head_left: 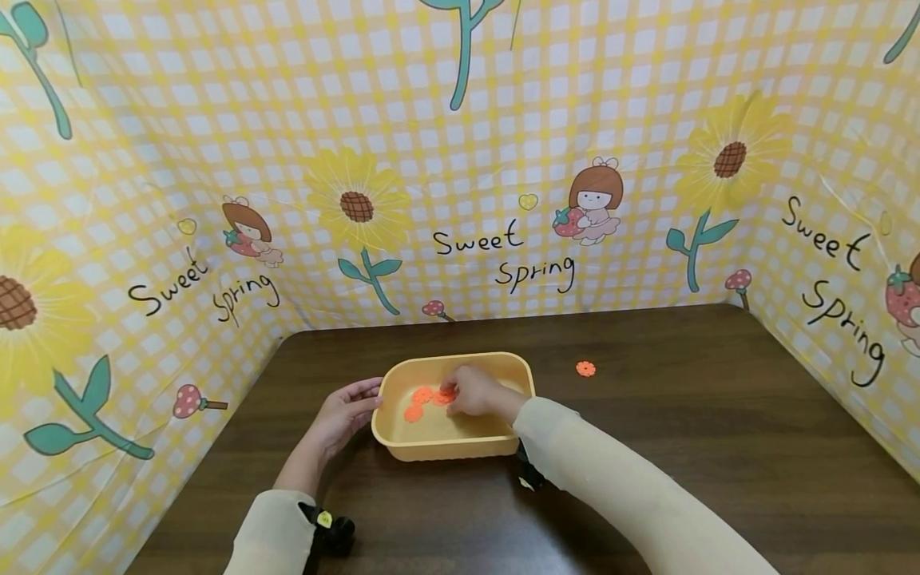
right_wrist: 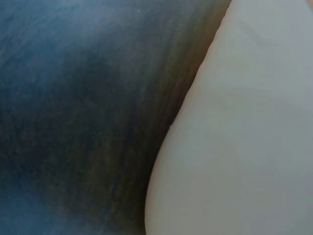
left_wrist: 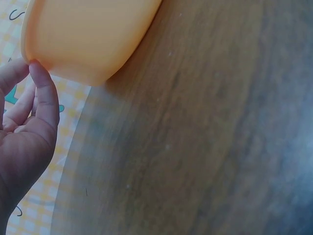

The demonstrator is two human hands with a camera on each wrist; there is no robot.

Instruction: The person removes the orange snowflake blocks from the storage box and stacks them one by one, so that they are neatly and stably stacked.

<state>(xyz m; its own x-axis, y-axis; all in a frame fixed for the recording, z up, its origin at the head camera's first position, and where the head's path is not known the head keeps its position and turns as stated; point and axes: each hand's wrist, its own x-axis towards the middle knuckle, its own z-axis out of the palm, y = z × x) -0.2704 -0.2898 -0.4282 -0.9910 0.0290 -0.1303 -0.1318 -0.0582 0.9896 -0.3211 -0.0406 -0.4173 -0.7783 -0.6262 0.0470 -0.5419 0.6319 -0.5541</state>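
Sitting on dark table (head_left: 683,447), yellow tub (head_left: 453,450), sunflower-print cloth (head_left: 446,152) behind

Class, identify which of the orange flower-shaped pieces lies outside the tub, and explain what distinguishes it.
The lone piece on the bare tabletop, right of the tub in the head view; the other visible pieces are inside.

The head view is bright, and the yellow cloth (head_left: 474,152) looks clear but stretched at the sides. The brown table (head_left: 719,415) has a soft shine near the front, and a faint shadow lies by the tub (head_left: 453,452). The left wrist view is dimmer and a bit fuzzy, with a pale blue shine at the right edge. The right wrist view is dark and blurry, with bluish glare at the top left.
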